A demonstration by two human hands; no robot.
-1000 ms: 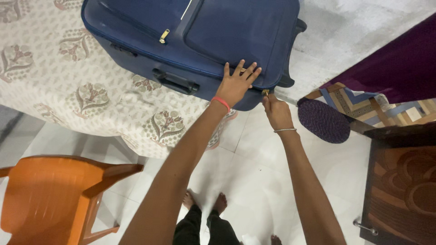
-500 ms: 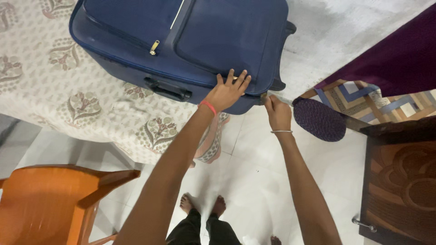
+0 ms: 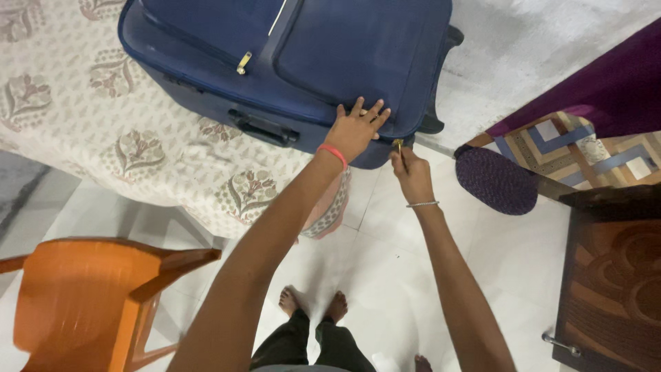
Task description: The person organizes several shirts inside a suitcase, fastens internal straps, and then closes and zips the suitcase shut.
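On the bed's floral cream bedspread (image 3: 138,151), a navy fabric suitcase (image 3: 330,48) lies at the edge. Left hand (image 3: 356,129) rests flat, fingers spread, on its corner; right hand (image 3: 411,176) pinches the brass zipper pull (image 3: 399,145). Orange plastic chair (image 3: 82,296) stands nearby.

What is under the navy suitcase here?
The navy suitcase lies on a floral-patterned bedsheet. The sheet drapes over the edge, hiding whatever supports it; the suitcase covers the sheet directly beneath.

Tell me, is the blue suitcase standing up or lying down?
Lying down. The blue suitcase rests flat on the patterned bedspread, front pockets facing up, side handle facing the person.
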